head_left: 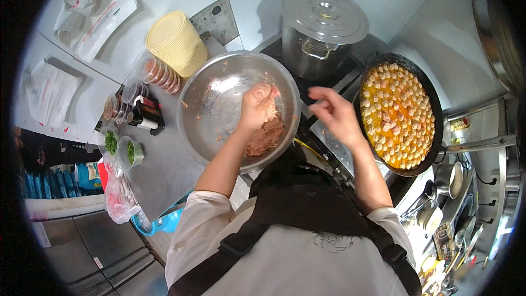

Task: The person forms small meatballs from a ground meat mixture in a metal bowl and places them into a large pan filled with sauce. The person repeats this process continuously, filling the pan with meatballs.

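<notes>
Wide, round bowl of silver metal (212, 114) stood at centre, flat grey table (164, 172) to its left. Inside, toward the bowl's near right wall, lay a soft brownish-pink mound of minced meat (265, 139), long axis slanting from upper right to lower left. Bare left hand (257, 105) was over the mound's far end, the nearer of the two, grip curled together on a paler pink lump (272, 112). Bare right hand (335, 114), blurred, hung outside the bowl's right rim, fingers apart, nothing visible in its grip; round black pan (438, 123) of small, pale meatballs (388, 116) to its right.
</notes>
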A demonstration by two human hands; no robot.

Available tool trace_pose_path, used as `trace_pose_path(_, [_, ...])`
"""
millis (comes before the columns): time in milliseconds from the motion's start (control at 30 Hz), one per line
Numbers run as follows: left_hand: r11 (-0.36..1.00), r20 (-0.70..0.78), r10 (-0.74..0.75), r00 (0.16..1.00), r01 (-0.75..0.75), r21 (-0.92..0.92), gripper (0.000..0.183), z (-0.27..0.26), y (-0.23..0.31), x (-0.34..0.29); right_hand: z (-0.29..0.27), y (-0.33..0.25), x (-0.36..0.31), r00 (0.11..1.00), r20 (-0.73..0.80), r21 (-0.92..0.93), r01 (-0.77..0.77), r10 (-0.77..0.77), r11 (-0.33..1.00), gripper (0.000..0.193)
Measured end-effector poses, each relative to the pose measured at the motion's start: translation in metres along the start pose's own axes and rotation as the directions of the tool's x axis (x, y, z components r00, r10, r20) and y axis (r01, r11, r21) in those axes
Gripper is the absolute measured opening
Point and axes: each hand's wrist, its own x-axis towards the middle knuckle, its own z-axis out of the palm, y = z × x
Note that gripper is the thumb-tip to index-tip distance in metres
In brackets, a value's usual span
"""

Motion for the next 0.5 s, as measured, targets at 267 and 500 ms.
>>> trace_pose_path(267, [0.852,0.302,0.018,0.953,-0.173,0.494,0.017,0.008,0.016,-0.01,0.053,-0.027,0.039,0.95,0.067,-0.357,0.307,-0.303,0.882,0.027])
trace_pose_path(500, [0.812,0.499,-0.174,0.849,-0.163,0.56,0.026,-0.017,-0.035,-0.025,-0.016,0.067,0.0,0.873,0.101,0.778,-0.368,0.477,0.509,0.021])
